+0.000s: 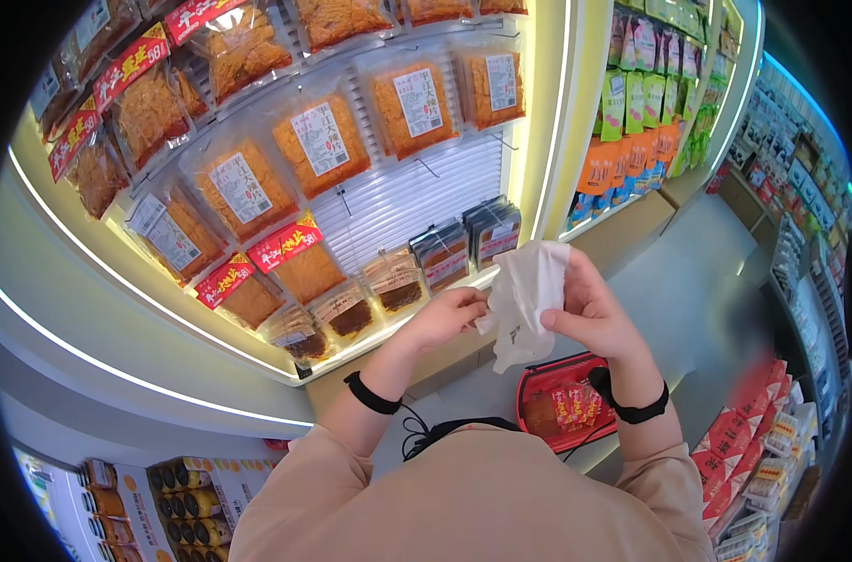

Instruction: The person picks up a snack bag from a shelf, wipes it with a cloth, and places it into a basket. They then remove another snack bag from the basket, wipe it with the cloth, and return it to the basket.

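Strip lights edge the bright shelves (416, 197); fisheye distortion bends the dark-rimmed view, blurred at right.

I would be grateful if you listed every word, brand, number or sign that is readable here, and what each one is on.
"平江大辣片": white labels on the hanging snack packs.
"58": red signs on the shelf display; their other characters are less clear.
Too small or blurred to read surely: the mark on the white bag, the green pouches and the red cartons.

red sign (285, 241) w/ "58"; white pkt label (320, 139) w/ "平江大辣片"
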`<action>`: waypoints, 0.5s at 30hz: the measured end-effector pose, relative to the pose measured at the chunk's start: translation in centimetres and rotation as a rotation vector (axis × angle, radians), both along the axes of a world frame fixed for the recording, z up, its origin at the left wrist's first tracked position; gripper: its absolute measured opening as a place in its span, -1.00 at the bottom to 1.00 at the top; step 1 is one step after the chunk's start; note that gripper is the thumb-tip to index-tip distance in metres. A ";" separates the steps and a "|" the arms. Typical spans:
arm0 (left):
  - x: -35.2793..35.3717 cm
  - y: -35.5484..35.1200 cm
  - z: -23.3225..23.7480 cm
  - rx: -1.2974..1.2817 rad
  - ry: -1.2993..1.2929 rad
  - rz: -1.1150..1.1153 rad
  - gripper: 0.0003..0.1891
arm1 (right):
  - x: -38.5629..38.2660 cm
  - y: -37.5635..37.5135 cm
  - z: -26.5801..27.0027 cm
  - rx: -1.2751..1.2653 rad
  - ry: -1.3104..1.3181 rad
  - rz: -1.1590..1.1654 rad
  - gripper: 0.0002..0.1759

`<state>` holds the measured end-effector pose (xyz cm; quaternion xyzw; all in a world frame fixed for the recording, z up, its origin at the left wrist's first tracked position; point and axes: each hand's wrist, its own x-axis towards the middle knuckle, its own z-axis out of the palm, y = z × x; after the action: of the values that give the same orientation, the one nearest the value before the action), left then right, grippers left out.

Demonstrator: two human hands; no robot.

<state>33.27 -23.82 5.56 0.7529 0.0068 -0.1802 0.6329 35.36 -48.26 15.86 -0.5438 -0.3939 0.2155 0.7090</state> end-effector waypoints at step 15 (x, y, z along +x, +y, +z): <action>-0.4 -2.1 4.2 -1.391 -0.152 -0.186 -0.20 | 1.3 -2.5 3.1 -0.050 -0.124 -0.143 0.01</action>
<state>32.89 -25.91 9.75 0.1818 -0.2187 -0.1430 0.9480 36.68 -50.77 18.99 -0.6004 -0.3919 0.1399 0.6829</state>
